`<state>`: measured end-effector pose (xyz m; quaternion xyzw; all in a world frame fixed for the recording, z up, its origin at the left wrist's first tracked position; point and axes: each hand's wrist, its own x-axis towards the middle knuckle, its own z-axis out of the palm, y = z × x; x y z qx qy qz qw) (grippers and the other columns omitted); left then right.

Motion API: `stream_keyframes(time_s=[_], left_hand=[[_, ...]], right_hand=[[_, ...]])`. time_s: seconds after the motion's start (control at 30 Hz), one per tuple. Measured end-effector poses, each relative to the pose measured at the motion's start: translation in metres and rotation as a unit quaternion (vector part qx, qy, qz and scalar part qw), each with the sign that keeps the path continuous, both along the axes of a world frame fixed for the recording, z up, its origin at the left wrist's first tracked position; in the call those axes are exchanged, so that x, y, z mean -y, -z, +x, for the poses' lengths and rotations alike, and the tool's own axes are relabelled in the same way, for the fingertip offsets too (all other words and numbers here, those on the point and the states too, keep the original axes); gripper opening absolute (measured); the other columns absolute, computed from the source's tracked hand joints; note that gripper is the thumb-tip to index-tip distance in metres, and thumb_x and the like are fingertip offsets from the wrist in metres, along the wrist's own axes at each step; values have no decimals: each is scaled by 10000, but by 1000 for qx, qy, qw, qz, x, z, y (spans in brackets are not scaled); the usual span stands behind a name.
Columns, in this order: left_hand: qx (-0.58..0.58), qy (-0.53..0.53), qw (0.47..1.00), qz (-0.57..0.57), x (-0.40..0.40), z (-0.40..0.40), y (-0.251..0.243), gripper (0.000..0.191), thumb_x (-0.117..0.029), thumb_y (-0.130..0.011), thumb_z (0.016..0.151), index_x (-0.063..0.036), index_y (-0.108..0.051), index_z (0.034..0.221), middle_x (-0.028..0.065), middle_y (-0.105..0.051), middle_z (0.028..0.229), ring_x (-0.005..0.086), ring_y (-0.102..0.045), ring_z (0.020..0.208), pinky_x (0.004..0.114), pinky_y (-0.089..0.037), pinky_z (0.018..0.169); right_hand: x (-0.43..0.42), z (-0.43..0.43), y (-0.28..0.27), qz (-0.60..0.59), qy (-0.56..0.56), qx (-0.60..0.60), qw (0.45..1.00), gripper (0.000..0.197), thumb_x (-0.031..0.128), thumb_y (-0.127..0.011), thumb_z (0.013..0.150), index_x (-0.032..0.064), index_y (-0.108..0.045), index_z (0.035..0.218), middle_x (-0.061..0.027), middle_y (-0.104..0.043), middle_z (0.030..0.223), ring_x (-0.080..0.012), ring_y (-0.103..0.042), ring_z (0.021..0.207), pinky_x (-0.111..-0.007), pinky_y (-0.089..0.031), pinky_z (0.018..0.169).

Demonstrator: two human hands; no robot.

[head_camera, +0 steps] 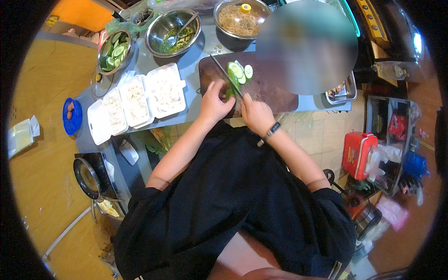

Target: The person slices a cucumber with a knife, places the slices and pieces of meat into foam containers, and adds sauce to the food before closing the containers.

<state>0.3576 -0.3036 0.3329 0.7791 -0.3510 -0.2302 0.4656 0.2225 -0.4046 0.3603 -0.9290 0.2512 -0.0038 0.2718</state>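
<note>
My right hand point(258, 115) grips a kitchen knife point(224, 71), its blade pointing away and to the left over a dark brown cutting board point(276, 99). My left hand point(217, 101) curls its fingers around a piece of cucumber point(229, 93) on the near side of the blade. Part of that piece is hidden by the fingers and the knife. Several cut cucumber slices point(248, 72) lie on the board just beyond the blade, some overlapping. A band with a dark face sits on my right wrist.
Left of the board, foam boxes of rice point(166, 92) stand with lids raised. Behind are a bowl of cucumber slices point(118, 51), a steel bowl of green sauce point(168, 43) with a spoon, and a lidded bowl of noodles point(234, 21). A metal tray point(346, 96) sits right. A blurred patch covers the upper right.
</note>
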Motion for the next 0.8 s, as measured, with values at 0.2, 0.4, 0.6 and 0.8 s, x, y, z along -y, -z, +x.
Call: stream_keyframes(time_s=[0.2,0.4,0.6,0.8], left_hand=[[11,3,1000,-8,0,-3,-3,351,-145,-701,715,-48,-540,1012,106,-545,939,214,-598,709,314,-501,606],[15,2,1000,8,-2,-2,1,344,-129,-702,749,-54,-532,1039,98,-544,979,169,-583,721,274,-496,592],[-11,-9,1000,-8,-4,-7,-1,310,-154,-690,734,-79,-541,995,87,-549,896,198,-596,684,313,-498,591],[25,-29,999,-13,-2,-4,5,309,-154,-695,737,-83,-544,997,80,-557,905,193,-596,671,305,-497,597]], right_hand=[[-9,0,25,-2,9,-29,1000,137,163,-465,886,30,-445,911,-222,-610,641,-407,-622,607,-505,-494,549],[-4,-6,-12,3,-9,-23,1000,133,159,-461,890,29,-454,914,-223,-611,643,-404,-624,616,-506,-496,556],[-10,1,34,17,16,1,1000,173,201,-462,918,30,-436,933,-246,-586,638,-439,-587,616,-540,-457,557],[-5,-8,-5,12,-9,-14,1000,154,184,-461,904,34,-440,927,-231,-593,626,-430,-598,604,-530,-473,548]])
